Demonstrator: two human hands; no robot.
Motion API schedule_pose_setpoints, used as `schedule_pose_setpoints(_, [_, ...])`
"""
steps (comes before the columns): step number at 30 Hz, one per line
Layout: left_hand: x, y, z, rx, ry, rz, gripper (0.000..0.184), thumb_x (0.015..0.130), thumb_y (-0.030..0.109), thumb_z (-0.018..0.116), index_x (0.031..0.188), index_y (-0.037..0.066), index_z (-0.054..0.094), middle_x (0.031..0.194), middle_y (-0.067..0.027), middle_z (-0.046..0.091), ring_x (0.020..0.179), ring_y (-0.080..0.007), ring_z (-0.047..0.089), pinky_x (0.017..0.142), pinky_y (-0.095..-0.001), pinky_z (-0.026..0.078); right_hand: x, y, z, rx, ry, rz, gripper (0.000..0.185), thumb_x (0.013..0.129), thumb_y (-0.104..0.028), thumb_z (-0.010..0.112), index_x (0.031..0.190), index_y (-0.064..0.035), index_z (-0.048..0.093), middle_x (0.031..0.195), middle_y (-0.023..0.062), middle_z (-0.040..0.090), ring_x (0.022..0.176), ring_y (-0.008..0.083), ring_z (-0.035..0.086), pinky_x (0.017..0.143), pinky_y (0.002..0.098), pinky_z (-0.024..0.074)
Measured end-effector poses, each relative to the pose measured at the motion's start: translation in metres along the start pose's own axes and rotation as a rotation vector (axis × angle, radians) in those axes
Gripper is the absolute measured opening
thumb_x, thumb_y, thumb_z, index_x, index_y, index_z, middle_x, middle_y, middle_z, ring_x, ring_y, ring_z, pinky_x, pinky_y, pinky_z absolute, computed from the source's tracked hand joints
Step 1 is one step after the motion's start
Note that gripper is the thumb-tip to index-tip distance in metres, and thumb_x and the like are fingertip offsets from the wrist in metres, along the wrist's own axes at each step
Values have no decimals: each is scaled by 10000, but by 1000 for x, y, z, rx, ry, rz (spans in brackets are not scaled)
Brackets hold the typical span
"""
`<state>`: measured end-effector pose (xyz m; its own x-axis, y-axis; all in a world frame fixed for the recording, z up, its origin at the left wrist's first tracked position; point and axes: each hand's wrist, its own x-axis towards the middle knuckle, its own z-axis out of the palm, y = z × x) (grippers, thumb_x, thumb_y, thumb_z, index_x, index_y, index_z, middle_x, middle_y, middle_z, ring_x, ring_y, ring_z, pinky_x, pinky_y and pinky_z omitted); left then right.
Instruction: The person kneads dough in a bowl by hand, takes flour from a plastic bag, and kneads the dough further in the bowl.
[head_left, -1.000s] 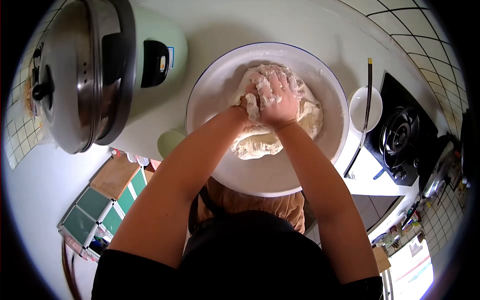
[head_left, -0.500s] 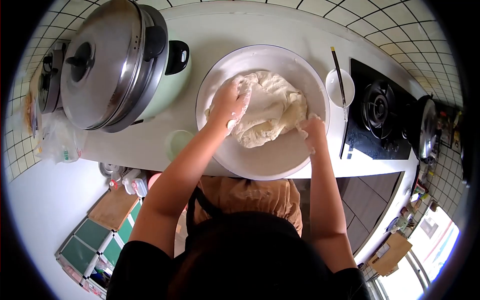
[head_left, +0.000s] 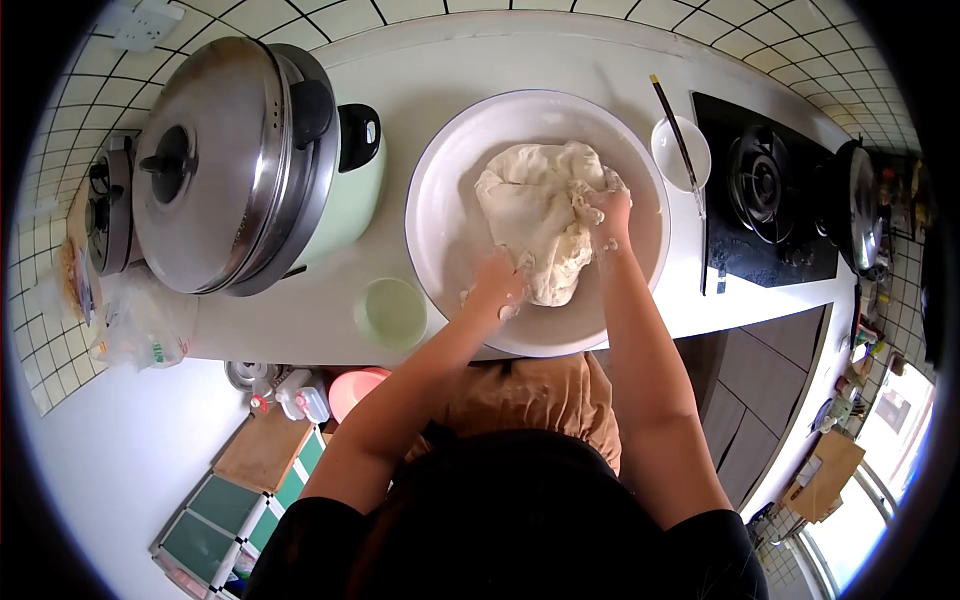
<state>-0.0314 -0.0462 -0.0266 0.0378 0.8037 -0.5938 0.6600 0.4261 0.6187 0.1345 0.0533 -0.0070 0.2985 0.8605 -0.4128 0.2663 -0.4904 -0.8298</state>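
A large lump of pale dough (head_left: 535,205) lies in a wide white basin (head_left: 450,160) with a blue rim. My left hand (head_left: 497,282) is at the dough's lower left edge, its fingers smeared by motion and partly lost against the dough. My right hand (head_left: 612,210) grips the dough's right edge, fingers curled round it. Bits of dough stick to both hands and wrists.
A big steel-lidded cooker (head_left: 215,165) stands at the left, with a pale green bowl (head_left: 390,314) near the counter's front edge. Right of the basin are a white bowl (head_left: 668,160) with chopsticks (head_left: 675,125) across it and a black gas hob (head_left: 740,190).
Both hands pressed on top of the dough, then parted to its sides. The left has since moved down to the near edge, the right up against the right edge. The dough has turned; the view has shifted.
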Motion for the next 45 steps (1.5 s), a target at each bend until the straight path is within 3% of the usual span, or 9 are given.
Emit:
schedule_pose_setpoints(6, [-6, 31, -84, 221, -205, -64, 417, 911, 402, 426, 799, 35, 590, 615, -103, 577, 514, -162, 549, 499, -370, 432, -60, -3, 8, -323, -98, -685, 457, 621, -43, 676, 1074, -79, 630, 1095, 143, 600, 1000, 340, 563, 864, 414, 468])
schedule_pose_setpoints(8, [-25, 85, -129, 192, 199, 97, 310, 890, 300, 482, 869, 8, 584, 778, -172, 637, 741, -333, 616, 660, -433, 460, -90, -5, 5, -453, -129, -876, 416, 614, -30, 651, 1024, -101, 641, 1087, 108, 590, 977, 327, 554, 864, 430, 460])
schedule_pose_setpoints(11, [6, 104, -125, 230, 326, 613, 326, 844, 294, 531, 1046, 43, 581, 1036, -167, 621, 979, -350, 581, 854, -433, 449, -124, -2, 11, -555, -165, -976, 304, 692, -94, 595, 992, -113, 638, 1048, 76, 566, 971, 304, 531, 868, 452, 440])
schedule_pose_setpoints(13, [43, 99, -92, 283, 287, 916, 317, 849, 295, 531, 1061, 67, 591, 1100, -136, 613, 1030, -339, 565, 902, -425, 432, -139, 7, 17, -719, -136, -985, 290, 719, -141, 597, 1004, -110, 640, 1046, 62, 568, 981, 307, 533, 888, 451, 435])
schedule_pose_setpoints(16, [57, 84, -52, 725, -70, 577, 356, 877, 304, 495, 1132, 77, 596, 1135, -140, 614, 1075, -308, 553, 974, -427, 386, -161, 9, 12, -678, -173, -841, 298, 735, -173, 620, 1024, -104, 637, 1071, 68, 573, 1010, 311, 530, 910, 459, 425])
schedule_pose_setpoints(23, [30, 34, -56, 582, 122, 761, 354, 848, 285, 466, 1088, 63, 604, 1113, -133, 619, 1092, -303, 536, 1031, -418, 307, -155, 5, -15, -434, 49, -541, 360, 787, -189, 614, 1109, -36, 566, 1126, 176, 545, 1094, 382, 478, 965, 490, 380])
schedule_pose_setpoints(27, [24, 15, -47, 414, 189, 769, 411, 817, 268, 474, 1186, 112, 567, 1154, -120, 608, 1140, -279, 518, 1077, -423, 217, -110, 23, 29, -603, 126, -701, 437, 824, -231, 553, 1211, -31, 519, 1190, 229, 488, 1148, 438, 408, 1004, 536, 314])
schedule_pose_setpoints(36, [62, 6, -30, 574, 376, 868, 510, 799, 460, 501, 1158, 107, 581, 1220, -93, 556, 1167, -274, 467, 1049, -458, 231, -68, 47, 59, -538, 310, -531, 438, 797, -303, 494, 1198, -143, 571, 1187, 150, 535, 1129, 363, 473, 991, 498, 333])
schedule_pose_setpoints(45, [129, 41, -16, 525, 318, 889, 508, 682, 363, 600, 1126, 116, 598, 1175, -92, 564, 1141, -302, 471, 1032, -487, 244, -1, 45, 43, -555, 312, -462, 339, 756, -271, 540, 1059, -135, 608, 981, 105, 568, 919, 327, 535, 836, 435, 430])
